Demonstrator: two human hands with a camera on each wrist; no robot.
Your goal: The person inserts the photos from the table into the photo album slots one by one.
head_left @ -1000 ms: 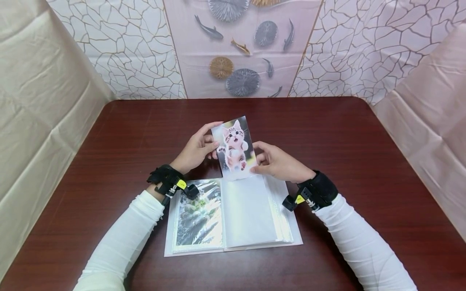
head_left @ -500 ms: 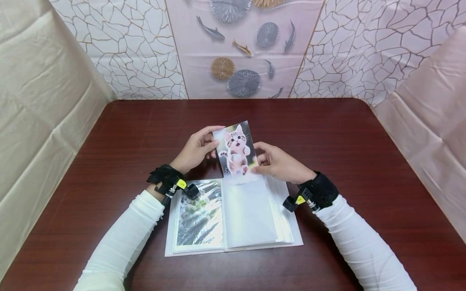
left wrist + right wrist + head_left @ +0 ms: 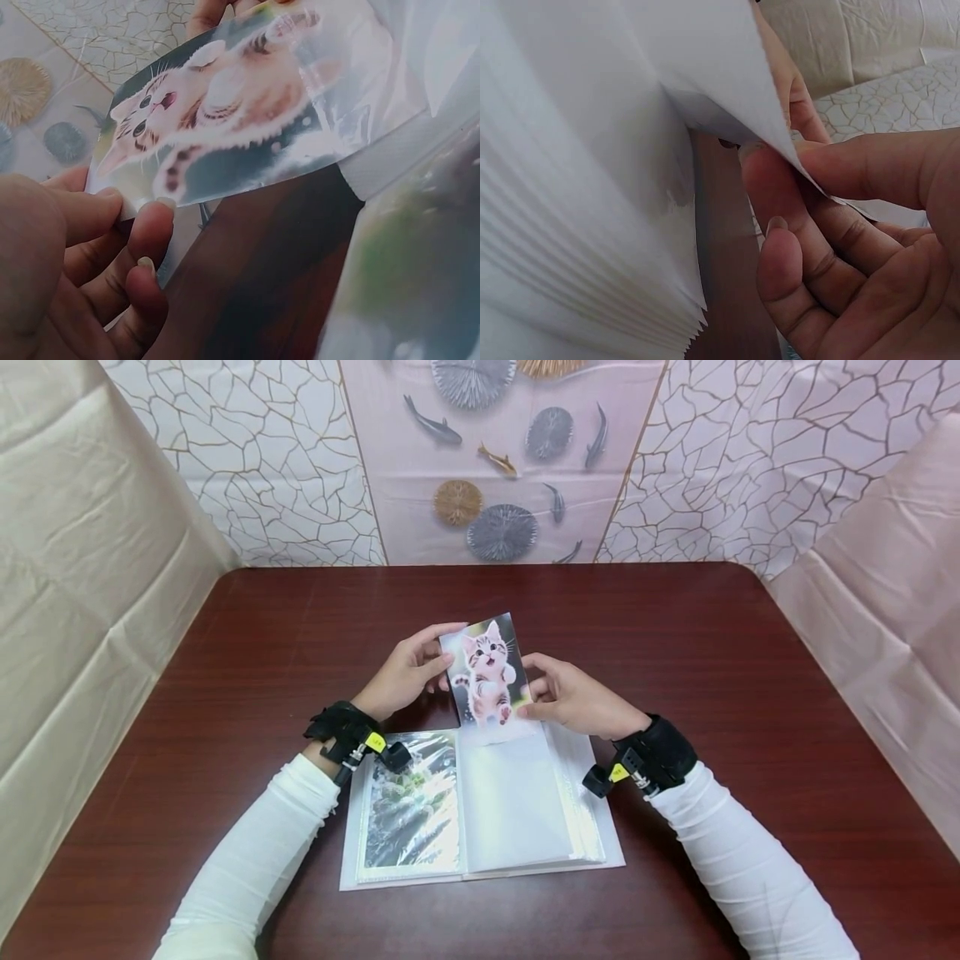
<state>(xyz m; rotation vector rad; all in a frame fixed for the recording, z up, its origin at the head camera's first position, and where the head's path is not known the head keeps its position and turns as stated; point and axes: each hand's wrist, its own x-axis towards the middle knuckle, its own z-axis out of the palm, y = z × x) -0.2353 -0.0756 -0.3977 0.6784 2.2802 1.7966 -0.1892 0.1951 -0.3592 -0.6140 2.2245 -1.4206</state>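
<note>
A kitten photo print stands tilted at the top of the right-hand page of an open photo album. Its lower end lies behind the clear sleeve, as the left wrist view shows. My left hand pinches the photo near its upper left corner, thumb in front and fingers behind. On the opposite side, my right hand pinches the photo's lower right edge just above the sleeve's mouth. In the right wrist view thumb and forefinger grip a thin sheet edge; whether sleeve film is caught too, I cannot tell.
The album's left page holds a plant picture under shiny film. Stacked sleeves fan out under the right page. Album and hands are on a dark red wooden table. Patterned cloth hangs behind, with pale drapes at both sides.
The photo has slid slightly down and toward the right, a little deeper into the sleeve. My left hand has followed it down; the right hand stays nearly still.
</note>
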